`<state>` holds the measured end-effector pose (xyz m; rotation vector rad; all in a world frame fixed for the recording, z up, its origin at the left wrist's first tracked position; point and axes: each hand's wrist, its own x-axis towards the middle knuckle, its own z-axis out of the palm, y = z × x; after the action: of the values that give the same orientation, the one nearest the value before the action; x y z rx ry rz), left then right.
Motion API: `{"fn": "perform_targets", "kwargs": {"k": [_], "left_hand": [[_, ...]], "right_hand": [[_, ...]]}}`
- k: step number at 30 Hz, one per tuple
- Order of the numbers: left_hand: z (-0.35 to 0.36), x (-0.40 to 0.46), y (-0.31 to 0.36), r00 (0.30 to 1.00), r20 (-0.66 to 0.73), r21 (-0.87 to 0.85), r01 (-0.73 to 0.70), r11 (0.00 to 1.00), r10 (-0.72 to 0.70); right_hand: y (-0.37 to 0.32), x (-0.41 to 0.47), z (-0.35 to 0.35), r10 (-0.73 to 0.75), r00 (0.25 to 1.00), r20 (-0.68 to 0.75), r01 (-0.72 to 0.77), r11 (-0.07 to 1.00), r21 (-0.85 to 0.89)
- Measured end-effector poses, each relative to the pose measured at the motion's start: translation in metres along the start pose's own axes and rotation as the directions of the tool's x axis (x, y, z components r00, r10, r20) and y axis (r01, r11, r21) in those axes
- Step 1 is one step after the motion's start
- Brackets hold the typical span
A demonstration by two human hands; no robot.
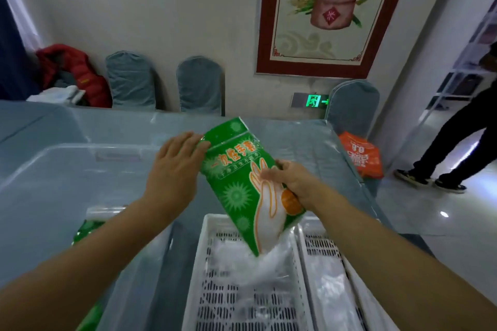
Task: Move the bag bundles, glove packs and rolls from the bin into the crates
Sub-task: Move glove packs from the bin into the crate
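Observation:
A green glove pack (242, 185) with a white hand print hangs tilted above the middle white crate (199, 263). My right hand (290, 180) grips its right edge. My left hand (177, 161) lies with straight fingers against its upper left edge. Clear plastic bag bundles (258, 274) lie in that crate under the pack's lower corner. A second white crate (349, 271) to the right holds more clear plastic. The translucent bin (53, 177) stands at the left, with another green pack (86, 231) showing through its wall, partly hidden by my left forearm.
The bin and crates stand on a table with a grey-blue cover (309, 140). Covered chairs (199, 86) line the far wall. An orange bag (363, 156) hangs past the table's right edge. A person's legs (451, 148) are on the tiled floor at the right.

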<state>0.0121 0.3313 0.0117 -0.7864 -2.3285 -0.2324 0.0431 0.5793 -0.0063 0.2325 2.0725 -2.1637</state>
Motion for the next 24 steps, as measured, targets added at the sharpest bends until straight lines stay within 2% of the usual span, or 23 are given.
{"fn": "perform_targets", "kwargs": {"k": [1,2,3,4,5,6,7,9,11,13,15,16,17,18,20,21,22,23,24], "left_hand": [[0.009,0.000,0.011,0.963,0.129,-0.134,0.252,0.958,-0.236],[0.015,0.001,0.022,0.853,0.289,-0.294,0.511,0.807,-0.435],[0.021,0.002,0.035,0.712,0.471,-0.453,0.702,0.550,-0.520],[0.030,0.002,0.048,0.586,0.648,-0.539,0.804,0.251,-0.487],[0.040,0.002,0.060,0.485,0.775,-0.530,0.848,0.003,-0.404],[0.052,0.000,0.072,0.402,0.857,-0.468,0.868,-0.164,-0.322],[0.062,-0.002,0.082,0.347,0.898,-0.416,0.868,-0.270,-0.270],[0.079,-0.005,0.097,0.301,0.918,-0.388,0.818,-0.426,-0.259],[0.094,-0.004,0.107,0.275,0.914,-0.402,0.724,-0.561,-0.300],[0.106,-0.002,0.112,0.278,0.908,-0.419,0.659,-0.625,-0.315],[0.119,-0.005,0.114,0.324,0.902,-0.432,0.667,-0.607,-0.286],[0.126,-0.010,0.114,0.355,0.897,-0.443,0.701,-0.559,-0.264],[0.134,-0.017,0.113,0.386,0.888,-0.460,0.764,-0.453,-0.251],[0.141,-0.027,0.111,0.419,0.875,-0.476,0.835,-0.275,-0.242],[0.156,-0.053,0.106,0.462,0.862,-0.419,0.881,0.221,-0.209],[0.163,-0.067,0.105,0.463,0.871,-0.338,0.808,0.483,-0.165],[0.170,-0.079,0.105,0.453,0.885,-0.254,0.665,0.703,-0.109],[0.175,-0.091,0.107,0.438,0.897,-0.192,0.491,0.850,-0.051],[0.179,-0.100,0.109,0.428,0.904,-0.156,0.345,0.926,-0.007]], "right_hand": [[0.005,0.004,-0.012,-0.030,0.999,-0.033,0.030,0.999,-0.027],[0.010,0.007,-0.022,-0.051,0.997,-0.056,0.048,0.998,-0.044],[0.015,0.010,-0.030,-0.062,0.996,-0.071,0.058,0.997,-0.053],[0.019,0.011,-0.036,-0.067,0.995,-0.078,0.063,0.997,-0.052],[0.023,0.013,-0.040,-0.070,0.994,-0.081,0.067,0.997,-0.042],[0.026,0.015,-0.042,-0.070,0.994,-0.085,0.068,0.997,-0.026],[0.028,0.016,-0.044,-0.066,0.994,-0.083,0.066,0.998,-0.010],[0.032,0.020,-0.045,-0.030,0.997,-0.066,0.032,0.999,0.019],[0.035,0.024,-0.047,0.068,0.998,-0.018,-0.067,0.998,0.021],[0.037,0.028,-0.052,0.190,0.980,0.056,-0.187,0.981,-0.051],[0.041,0.031,-0.061,0.257,0.964,0.060,-0.248,0.961,-0.124],[0.043,0.033,-0.065,0.251,0.968,0.024,-0.245,0.958,-0.149],[0.046,0.034,-0.070,0.221,0.975,-0.029,-0.223,0.957,-0.186],[0.049,0.034,-0.074,0.175,0.981,-0.089,-0.191,0.951,-0.243],[0.053,0.034,-0.080,0.060,0.981,-0.185,-0.125,0.924,-0.362],[0.055,0.035,-0.083,0.012,0.975,-0.221,-0.101,0.912,-0.398],[0.058,0.036,-0.086,-0.017,0.968,-0.252,-0.091,0.907,-0.411],[0.060,0.037,-0.089,-0.030,0.959,-0.281,-0.090,0.911,-0.403],[0.062,0.037,-0.092,-0.035,0.951,-0.307,-0.092,0.917,-0.389]]}}
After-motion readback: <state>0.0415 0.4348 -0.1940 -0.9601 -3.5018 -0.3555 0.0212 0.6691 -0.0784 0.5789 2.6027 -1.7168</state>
